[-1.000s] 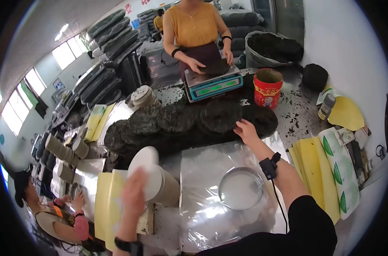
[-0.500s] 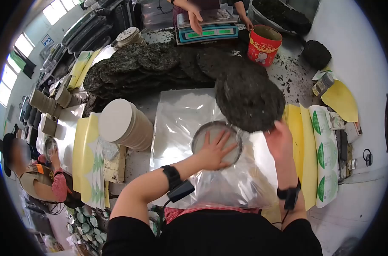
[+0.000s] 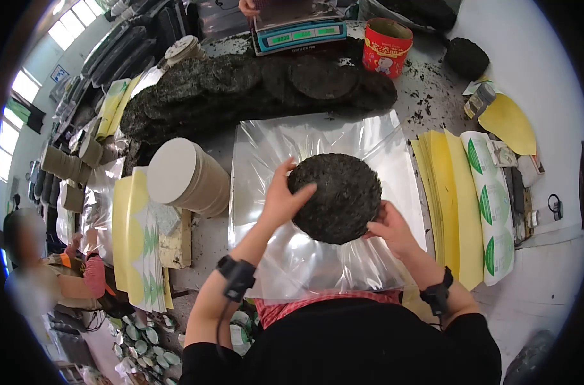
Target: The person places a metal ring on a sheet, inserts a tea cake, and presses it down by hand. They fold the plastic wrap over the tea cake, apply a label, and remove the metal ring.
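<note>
A round dark cake (image 3: 335,200) of pressed dried leaf lies between my hands over a stack of clear plastic film sheets (image 3: 260,151). My left hand (image 3: 287,197) grips its left edge, thumb on top. On the lower right edge, my right hand (image 3: 392,230) holds it between thumb and fingers. The round disc seen earlier is hidden, and the cake covers that place. Behind the film, more dark cakes (image 3: 240,90) lie in a long overlapping pile. Left of the film stands a stack of round pale discs (image 3: 188,176).
A digital scale (image 3: 304,33) and a red bucket (image 3: 387,48) stand at the back, with another person's hand (image 3: 248,6) by the scale. Yellow sheets (image 3: 446,205) and green-printed label sheets (image 3: 487,205) lie right. At far left is a co-worker (image 3: 67,276).
The dark cake has moved down and left from the upper right to the middle of the film. My left hand has left the round disc and taken the cake's left edge.
</note>
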{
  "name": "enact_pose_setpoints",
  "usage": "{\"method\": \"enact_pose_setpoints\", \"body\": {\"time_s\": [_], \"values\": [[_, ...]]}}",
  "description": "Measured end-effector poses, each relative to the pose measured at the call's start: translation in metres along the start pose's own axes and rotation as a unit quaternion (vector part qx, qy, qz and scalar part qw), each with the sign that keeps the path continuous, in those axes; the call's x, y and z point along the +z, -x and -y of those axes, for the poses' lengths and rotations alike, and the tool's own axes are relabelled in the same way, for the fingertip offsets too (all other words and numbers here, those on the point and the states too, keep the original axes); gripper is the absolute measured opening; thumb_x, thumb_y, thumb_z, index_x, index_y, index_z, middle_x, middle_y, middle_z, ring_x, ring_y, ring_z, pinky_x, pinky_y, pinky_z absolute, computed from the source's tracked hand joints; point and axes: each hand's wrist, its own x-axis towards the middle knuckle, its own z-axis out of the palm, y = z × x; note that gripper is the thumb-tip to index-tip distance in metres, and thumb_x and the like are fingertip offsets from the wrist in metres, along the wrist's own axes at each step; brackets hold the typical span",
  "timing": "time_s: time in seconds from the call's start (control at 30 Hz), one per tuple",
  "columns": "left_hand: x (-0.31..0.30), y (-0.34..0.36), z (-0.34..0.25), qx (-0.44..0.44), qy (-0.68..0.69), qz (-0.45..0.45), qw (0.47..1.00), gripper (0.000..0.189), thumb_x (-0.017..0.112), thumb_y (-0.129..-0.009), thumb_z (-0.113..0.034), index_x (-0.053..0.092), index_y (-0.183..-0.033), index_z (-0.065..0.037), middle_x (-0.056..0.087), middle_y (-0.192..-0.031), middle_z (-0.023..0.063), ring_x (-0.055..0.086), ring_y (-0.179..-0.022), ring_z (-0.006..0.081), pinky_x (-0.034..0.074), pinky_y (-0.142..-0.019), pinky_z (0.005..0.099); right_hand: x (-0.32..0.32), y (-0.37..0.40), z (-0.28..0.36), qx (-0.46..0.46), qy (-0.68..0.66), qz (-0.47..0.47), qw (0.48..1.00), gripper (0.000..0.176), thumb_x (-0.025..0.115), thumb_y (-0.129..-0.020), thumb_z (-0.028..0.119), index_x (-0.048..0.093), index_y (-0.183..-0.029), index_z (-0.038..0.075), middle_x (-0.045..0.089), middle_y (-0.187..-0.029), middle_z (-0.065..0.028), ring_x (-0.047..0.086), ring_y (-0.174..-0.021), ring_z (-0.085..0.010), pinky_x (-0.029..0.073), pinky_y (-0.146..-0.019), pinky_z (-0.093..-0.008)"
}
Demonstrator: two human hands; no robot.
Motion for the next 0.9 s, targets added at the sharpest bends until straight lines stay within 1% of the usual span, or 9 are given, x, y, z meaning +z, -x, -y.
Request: {"method": "enact_pose_setpoints", "body": {"time_s": [0.07, 0.17, 0.27, 0.37, 0.53, 0.57, 0.63, 0.77, 0.9], "values": [[0.008, 0.008, 0.005, 0.092, -0.106, -0.018, 0.990, 0.066, 0.069, -0.075, -0.015, 0.044, -0.134, -0.004, 0.044, -0.129, 0.0193, 0.049, -0.117, 0.0346, 0.044, -0.097, 0.0397, 0.001, 0.001, 0.002, -0.068, 0.175, -0.060, 0.980, 0.055, 0.063, -0.081, 0.004, 0.038, -0.129, -0.001, 0.051, -0.119, -0.0139, 0.059, -0.099, -0.0230, 0.051, -0.078, -0.0364], [0.007, 0.010, -0.001, 0.089, -0.078, -0.019, 0.993, 0.058, 0.066, -0.074, -0.012, 0.051, -0.130, -0.008, 0.044, -0.127, 0.0191, 0.050, -0.117, 0.0354, 0.044, -0.098, 0.0404, 0.015, -0.007, 0.042, -0.369, 0.499, -0.190, 0.761, 0.051, 0.070, -0.072, 0.010, 0.050, -0.118, 0.002, 0.054, -0.107, -0.0166, 0.056, -0.098, -0.0312, 0.046, -0.082, -0.0400], [0.011, 0.009, -0.010, 0.087, -0.094, -0.005, 0.992, 0.057, 0.065, -0.074, -0.010, 0.052, -0.130, -0.010, 0.043, -0.128, 0.0198, 0.049, -0.117, 0.0370, 0.044, -0.098, 0.0412, 0.022, -0.051, 0.031, -0.327, 0.634, 0.033, 0.700, 0.046, 0.073, -0.069, 0.013, 0.055, -0.111, 0.006, 0.055, -0.106, -0.0146, 0.054, -0.100, -0.0320, 0.044, -0.086, -0.0423], [0.018, 0.010, -0.003, 0.133, -0.154, -0.022, 0.979, 0.054, 0.064, -0.075, -0.007, 0.055, -0.128, -0.011, 0.043, -0.129, 0.0208, 0.048, -0.118, 0.0379, 0.044, -0.098, 0.0430, 0.034, -0.055, 0.050, -0.174, 0.625, 0.043, 0.760, 0.044, 0.074, -0.069, 0.014, 0.057, -0.109, 0.007, 0.056, -0.113, -0.0122, 0.053, -0.108, -0.0316, 0.042, -0.094, -0.0434], [0.020, 0.017, -0.011, 0.271, -0.383, -0.066, 0.880, 0.051, 0.068, -0.075, -0.013, 0.057, -0.125, -0.009, 0.040, -0.141, 0.0194, 0.040, -0.130, 0.0372, 0.033, -0.106, 0.0487, 0.015, -0.089, 0.020, -0.399, 0.606, 0.164, 0.668, 0.049, 0.071, -0.074, 0.015, 0.055, -0.120, 0.007, 0.048, -0.137, -0.0126, 0.048, -0.123, -0.0315, 0.037, -0.108, -0.0426], [0.011, 0.009, -0.017, 0.309, -0.340, 0.036, 0.888, 0.059, 0.070, -0.076, -0.019, 0.052, -0.130, -0.007, 0.038, -0.143, 0.0188, 0.037, -0.133, 0.0377, 0.032, -0.107, 0.0477, 0.013, -0.090, 0.017, -0.403, 0.609, 0.175, 0.660, 0.049, 0.070, -0.076, 0.016, 0.054, -0.121, 0.006, 0.049, -0.136, -0.0130, 0.047, -0.124, -0.0309, 0.036, -0.108, -0.0425], [0.010, -0.003, -0.015, 0.310, -0.283, 0.279, 0.864, 0.095, 0.077, -0.071, -0.038, 0.030, -0.143, 0.004, 0.032, -0.148, 0.0216, 0.029, -0.138, 0.0399, 0.028, -0.112, 0.0454, 0.010, -0.098, 0.012, -0.370, 0.656, 0.212, 0.622, 0.059, 0.069, -0.079, 0.032, 0.051, -0.125, -0.001, 0.049, -0.134, -0.0171, 0.046, -0.126, -0.0315, 0.036, -0.109, -0.0421], [0.021, -0.029, 0.003, 0.274, -0.321, 0.386, 0.820, 0.126, 0.082, -0.062, -0.050, 0.010, -0.143, 0.015, 0.015, -0.150, 0.0331, 0.020, -0.140, 0.0435, 0.026, -0.114, 0.0448, 0.019, -0.106, 0.009, -0.232, 0.731, 0.237, 0.596, 0.096, 0.067, -0.069, 0.062, 0.046, -0.126, -0.012, 0.043, -0.136, -0.0279, 0.040, -0.129, -0.0391, 0.035, -0.109, -0.0423], [0.037, -0.041, -0.009, 0.145, -0.422, 0.476, 0.758, 0.134, 0.085, -0.056, -0.048, 0.003, -0.145, 0.012, 0.007, -0.151, 0.0331, 0.008, -0.142, 0.0467, 0.024, -0.114, 0.0462, 0.034, -0.117, 0.007, -0.073, 0.802, 0.313, 0.504, 0.106, 0.072, -0.064, 0.064, 0.044, -0.132, -0.012, 0.039, -0.140, -0.0260, 0.034, -0.134, -0.0374, 0.044, -0.100, -0.0400]]}}
